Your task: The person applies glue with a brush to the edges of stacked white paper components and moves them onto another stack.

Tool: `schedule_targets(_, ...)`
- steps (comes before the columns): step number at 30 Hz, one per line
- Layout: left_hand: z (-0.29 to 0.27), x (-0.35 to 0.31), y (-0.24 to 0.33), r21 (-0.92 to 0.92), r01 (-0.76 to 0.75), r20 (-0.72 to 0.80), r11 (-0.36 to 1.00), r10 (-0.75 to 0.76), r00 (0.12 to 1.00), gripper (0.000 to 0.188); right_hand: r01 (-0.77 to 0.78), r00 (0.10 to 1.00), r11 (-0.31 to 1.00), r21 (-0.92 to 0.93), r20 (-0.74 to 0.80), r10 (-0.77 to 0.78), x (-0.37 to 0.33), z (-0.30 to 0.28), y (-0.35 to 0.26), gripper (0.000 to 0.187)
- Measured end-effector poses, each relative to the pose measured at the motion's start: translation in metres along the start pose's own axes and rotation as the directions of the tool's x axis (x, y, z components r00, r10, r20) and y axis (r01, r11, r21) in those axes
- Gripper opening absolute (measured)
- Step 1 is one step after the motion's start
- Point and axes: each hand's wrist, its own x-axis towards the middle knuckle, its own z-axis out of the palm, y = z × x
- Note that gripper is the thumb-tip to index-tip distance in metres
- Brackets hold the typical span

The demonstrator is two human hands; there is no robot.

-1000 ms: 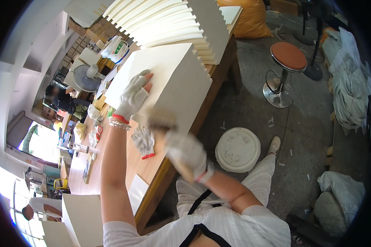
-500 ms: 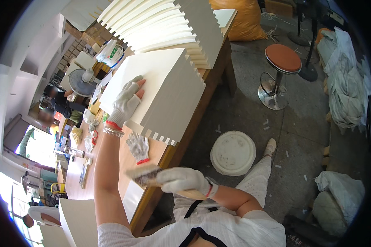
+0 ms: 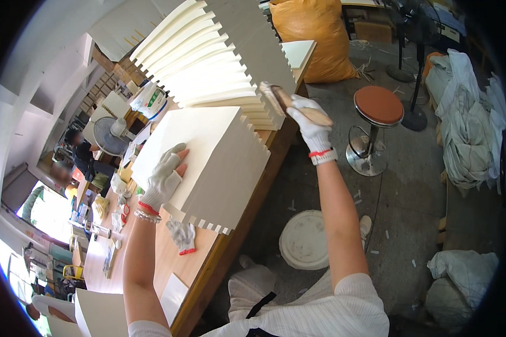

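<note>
Counter (image 3: 201, 247) on my distant feed.
I see the left hand (image 3: 166, 174) open, flat on the nearer stack (image 3: 225, 174); the right hand (image 3: 314, 132) grips a brush (image 3: 280, 99) beside the ridged stack (image 3: 208, 62).

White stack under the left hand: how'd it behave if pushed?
Likely heavy: the stack is thick and broad. Layers might slip, since its ends look stepped. Tipping seems unlikely; it lies flat on the table.

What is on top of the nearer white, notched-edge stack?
The white-gloved left hand rests on the stack; the patch under its palm is covered and cannot be seen.
</note>
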Motion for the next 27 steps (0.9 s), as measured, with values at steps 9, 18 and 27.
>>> schedule_targets(9, 0.002, -0.004, -0.005, -0.074, 0.006, -0.001, 0.997, -0.006, 1.000, 0.039, -0.500, 0.795, 0.861, 0.088, 0.440, 0.417, -0.145, -0.011, 0.032, 0.019)
schedule_targets(18, 0.000, -0.001, 0.006, -0.069, 0.007, -0.019, 0.998, -0.009, 1.000, 0.036, -0.147, 0.913, 0.939, 0.312, -0.321, 0.250, -0.160, -0.049, 0.092, 0.027)
schedule_targets(27, 0.007, -0.008, 0.001, -0.194, 0.155, -0.105, 0.969, -0.178, 0.978, 0.031, -0.536, 0.840, 0.797, 0.279, 0.274, 0.469, -0.375, 0.037, -0.036, 0.009)
